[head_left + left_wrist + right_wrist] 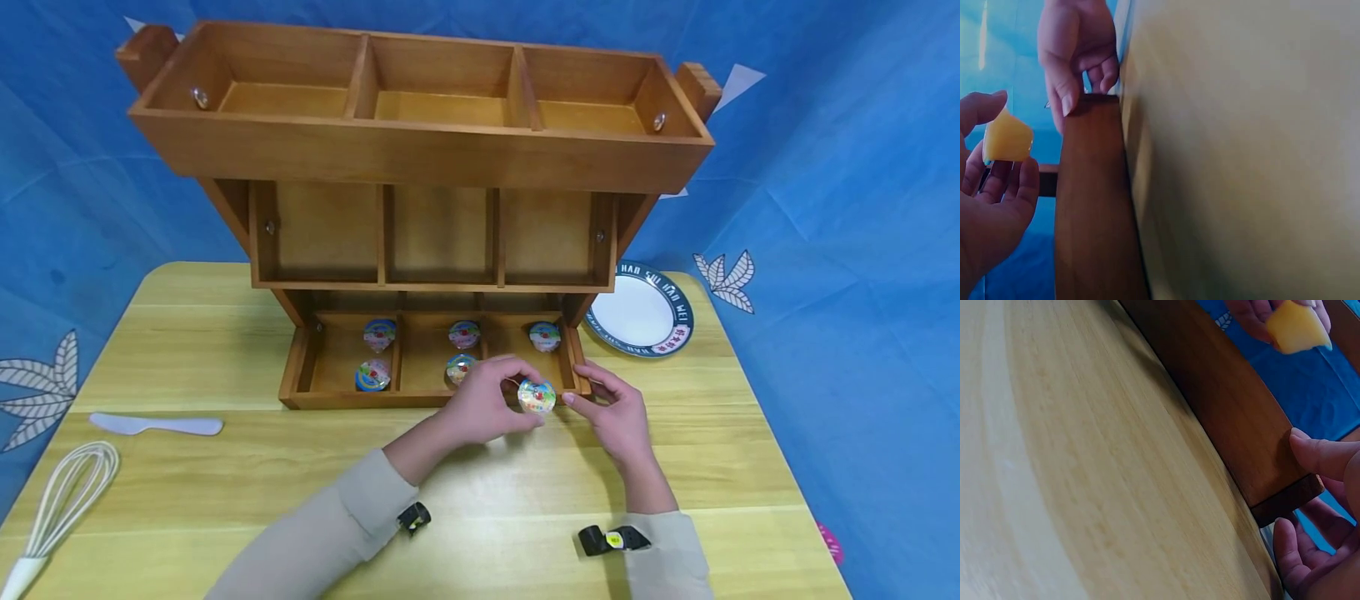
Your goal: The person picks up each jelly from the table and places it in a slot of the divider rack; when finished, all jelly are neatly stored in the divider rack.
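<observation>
My left hand (491, 404) pinches a jelly cup (537, 397) between thumb and fingers, just over the front edge of the bottom tier's right compartment. In the left wrist view the cup (1009, 137) shows a yellow body. My right hand (618, 412) grips the right front corner of the wooden shelf's bottom tier (420, 400), thumb on the front board (1254, 450) and fingers around the side. Several lidded jelly cups sit in that tier: two in the left compartment, two in the middle, and one (544, 336) at the back of the right.
The shelf's middle tier (442, 287) and top tier (420, 154) rise above, each with three compartments. A blue-rimmed plate (637, 310) lies behind at right. On the left are a plastic knife (157, 424) and a whisk (67, 500).
</observation>
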Demonstrator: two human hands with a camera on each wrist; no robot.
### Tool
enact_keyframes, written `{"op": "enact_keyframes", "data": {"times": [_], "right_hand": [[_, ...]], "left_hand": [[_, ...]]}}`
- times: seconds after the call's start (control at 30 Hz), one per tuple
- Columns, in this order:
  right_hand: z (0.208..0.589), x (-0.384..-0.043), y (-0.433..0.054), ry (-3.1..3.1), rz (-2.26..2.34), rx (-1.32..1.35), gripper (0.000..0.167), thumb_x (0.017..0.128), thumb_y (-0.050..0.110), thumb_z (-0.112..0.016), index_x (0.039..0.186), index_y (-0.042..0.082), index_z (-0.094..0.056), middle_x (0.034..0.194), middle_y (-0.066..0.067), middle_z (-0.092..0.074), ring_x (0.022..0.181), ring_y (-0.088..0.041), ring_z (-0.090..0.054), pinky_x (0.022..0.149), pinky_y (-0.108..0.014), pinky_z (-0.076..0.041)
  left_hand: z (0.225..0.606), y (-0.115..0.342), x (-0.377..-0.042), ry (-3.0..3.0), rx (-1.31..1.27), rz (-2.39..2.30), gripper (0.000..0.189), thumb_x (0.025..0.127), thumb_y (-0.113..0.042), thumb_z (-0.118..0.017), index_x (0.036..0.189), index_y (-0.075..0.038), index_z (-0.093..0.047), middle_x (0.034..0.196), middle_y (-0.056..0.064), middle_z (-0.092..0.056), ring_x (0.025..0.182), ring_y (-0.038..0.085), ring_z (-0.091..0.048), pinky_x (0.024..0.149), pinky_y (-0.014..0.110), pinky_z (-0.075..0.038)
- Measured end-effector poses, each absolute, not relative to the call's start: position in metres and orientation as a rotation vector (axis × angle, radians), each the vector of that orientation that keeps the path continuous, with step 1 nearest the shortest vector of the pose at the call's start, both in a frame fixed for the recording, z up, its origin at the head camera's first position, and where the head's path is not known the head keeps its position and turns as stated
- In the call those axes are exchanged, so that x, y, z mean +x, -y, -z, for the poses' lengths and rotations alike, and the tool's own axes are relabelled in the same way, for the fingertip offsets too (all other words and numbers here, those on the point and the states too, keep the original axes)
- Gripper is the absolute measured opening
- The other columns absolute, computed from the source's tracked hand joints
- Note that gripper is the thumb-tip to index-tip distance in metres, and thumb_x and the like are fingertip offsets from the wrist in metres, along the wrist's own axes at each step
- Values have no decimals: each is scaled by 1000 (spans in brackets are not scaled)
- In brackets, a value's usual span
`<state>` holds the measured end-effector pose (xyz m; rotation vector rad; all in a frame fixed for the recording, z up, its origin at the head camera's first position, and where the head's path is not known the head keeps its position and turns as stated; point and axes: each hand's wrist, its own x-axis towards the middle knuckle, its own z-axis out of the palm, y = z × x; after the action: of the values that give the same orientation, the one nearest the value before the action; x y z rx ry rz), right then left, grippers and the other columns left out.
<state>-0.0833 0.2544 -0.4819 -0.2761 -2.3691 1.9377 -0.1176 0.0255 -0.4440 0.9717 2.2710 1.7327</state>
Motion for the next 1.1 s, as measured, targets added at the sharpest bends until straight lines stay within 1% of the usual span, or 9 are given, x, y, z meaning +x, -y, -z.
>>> {"op": "enact_keyframes", "data": {"times": [0.13, 0.3, 0.37, 0.53, 0.67, 0.77, 0.83, 0.97, 1.1], "right_hand": [[483, -84, -255, 2361, -1932, -273, 47, 81, 2, -83, 126, 3, -68, 142, -5, -55, 116, -28, -57, 98, -39, -48], [482, -84, -255, 2386, -1930, -275, 47, 83, -1, -80, 128, -1, -66, 143, -11, -54, 119, -32, -57, 93, -29, -50], [481, -84, -255, 2404, -1922, -278, 47, 84, 0, -79, 129, -1, -65, 144, -12, -53, 120, -34, -56, 92, -28, -50], [482, -83, -255, 2399, -1914, -277, 47, 84, 3, -81, 128, 3, -67, 143, -7, -55, 119, -29, -57, 97, -36, -49], [481, -82, -253, 2379, -1910, -256, 46, 83, 4, -82, 127, 4, -68, 142, -7, -56, 119, -28, -58, 99, -43, -48], [482, -82, -253, 2378, -1905, -252, 46, 83, 5, -82, 127, 3, -68, 141, -7, -56, 118, -28, -58, 99, -45, -47], [482, -82, -253, 2379, -1903, -256, 45, 83, 5, -82, 126, 3, -68, 141, -7, -56, 118, -28, -58, 99, -45, -47], [479, -82, -253, 2377, -1903, -263, 44, 83, 5, -82, 125, 4, -69, 140, -7, -57, 117, -28, -59, 98, -44, -47], [480, -82, -254, 2391, -1901, -263, 46, 84, 6, -82, 127, 4, -68, 142, -7, -56, 119, -28, -57, 99, -45, -46]], "left_hand": [[439, -31, -129, -2327, 946, -1722, 41, 68, -3, -91, 103, -8, -69, 99, -4, -64, 90, 14, -63, 78, 25, -55], [439, -40, -141, -2448, 880, -1640, 40, 70, -12, -92, 104, -13, -71, 102, -6, -66, 90, 12, -62, 79, 28, -54], [440, -44, -145, -2491, 832, -1614, 40, 70, -15, -92, 105, -14, -71, 104, -6, -66, 89, 11, -61, 77, 28, -54], [446, -55, -153, -2531, 667, -1589, 42, 70, -14, -92, 107, -14, -72, 102, -5, -67, 83, 11, -59, 69, 26, -51], [452, -63, -160, -2533, 578, -1564, 43, 69, -12, -93, 106, -12, -72, 90, -6, -67, 77, 11, -59, 65, 26, -50], [456, -68, -163, -2541, 545, -1541, 44, 67, -11, -93, 106, -11, -73, 86, -5, -67, 75, 10, -60, 65, 24, -51], [457, -71, -164, -2547, 536, -1515, 44, 67, -12, -93, 106, -10, -73, 88, -4, -68, 78, 10, -62, 67, 23, -51], [455, -76, -163, -2556, 524, -1429, 45, 68, -16, -94, 107, -10, -73, 96, -3, -70, 89, 14, -64, 75, 24, -52], [454, -79, -163, -2553, 503, -1372, 45, 68, -18, -94, 106, -11, -73, 99, -2, -70, 95, 16, -64, 79, 25, -52]]}}
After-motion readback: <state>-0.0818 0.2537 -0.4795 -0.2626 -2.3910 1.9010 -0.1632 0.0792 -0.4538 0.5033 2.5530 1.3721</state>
